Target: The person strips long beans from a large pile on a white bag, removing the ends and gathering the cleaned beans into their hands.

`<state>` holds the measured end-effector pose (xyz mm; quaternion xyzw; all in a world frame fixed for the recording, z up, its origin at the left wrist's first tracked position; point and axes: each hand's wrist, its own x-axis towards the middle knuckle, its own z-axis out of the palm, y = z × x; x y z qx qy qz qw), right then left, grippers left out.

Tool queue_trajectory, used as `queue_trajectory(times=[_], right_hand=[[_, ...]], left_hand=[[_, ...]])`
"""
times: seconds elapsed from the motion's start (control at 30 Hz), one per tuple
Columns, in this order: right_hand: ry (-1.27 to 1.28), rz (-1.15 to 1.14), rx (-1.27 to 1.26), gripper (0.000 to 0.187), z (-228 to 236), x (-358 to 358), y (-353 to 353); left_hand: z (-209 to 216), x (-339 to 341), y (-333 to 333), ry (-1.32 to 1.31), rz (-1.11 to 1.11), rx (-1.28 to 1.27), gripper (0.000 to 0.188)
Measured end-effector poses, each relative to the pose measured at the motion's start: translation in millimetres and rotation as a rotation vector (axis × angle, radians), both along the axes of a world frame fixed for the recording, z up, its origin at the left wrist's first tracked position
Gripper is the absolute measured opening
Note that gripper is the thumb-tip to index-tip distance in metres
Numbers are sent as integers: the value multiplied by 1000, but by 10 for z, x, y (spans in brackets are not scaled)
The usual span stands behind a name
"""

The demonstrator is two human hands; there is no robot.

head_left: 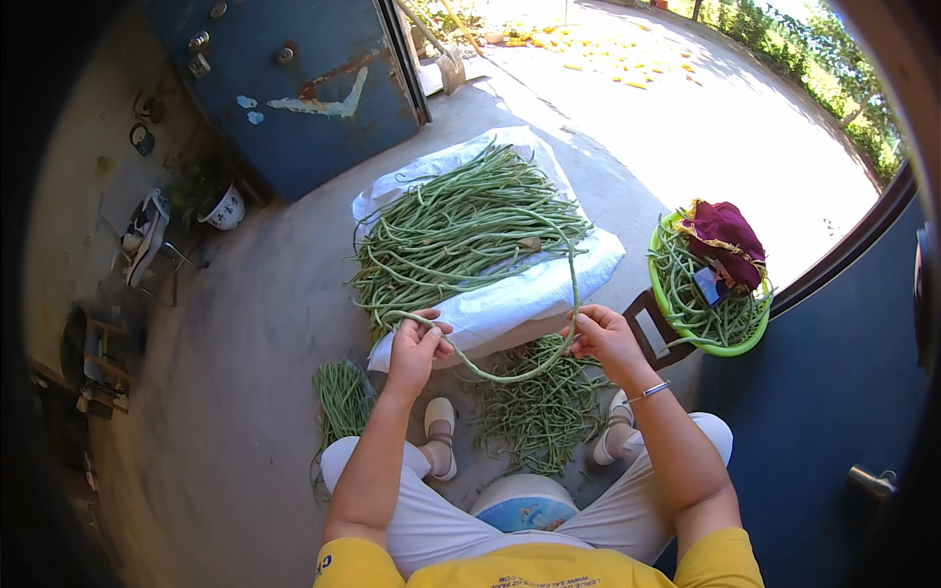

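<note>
One long green bean [518, 376] hangs in a loop between my two hands. My left hand [417, 345] pinches it near one end, at the near left corner of a white woven sack [510, 312]. Farther along, my right hand [600, 338] has its fingers closed on the bean, and a stretch of it rises beyond that hand toward the heap. A large heap of long beans [461, 235] lies on the sack in front of me. Beneath my hands, between my feet, is a pile of short bean pieces [539, 407].
A bundle of long beans [341, 397] lies on the floor by my left foot. At the right stands a green basket [730, 348] of beans with a maroon cloth [725, 235] on top. Blue metal doors [294, 108] flank the sunlit doorway. A potted plant [223, 209] stands far left.
</note>
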<state>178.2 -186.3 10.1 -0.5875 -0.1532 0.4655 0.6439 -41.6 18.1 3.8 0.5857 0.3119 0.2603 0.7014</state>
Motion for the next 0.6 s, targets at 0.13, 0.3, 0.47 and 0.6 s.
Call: queue_trajectory(times=[0.13,0.3,0.47,0.6], right_hand=[[120,15,125,19,148,87,51],[282,-110,359,16,279,158,176],[306,-289,380,13,235,161,295],[301,-389,373,13,229,296,223]], left_hand=[[100,-6,166,-68,55,-32,16],[25,-74,440,-280,278,-75,12],[35,-174,528,-300,209,-112,19],[117,-185,409,-371,85,-197,24]])
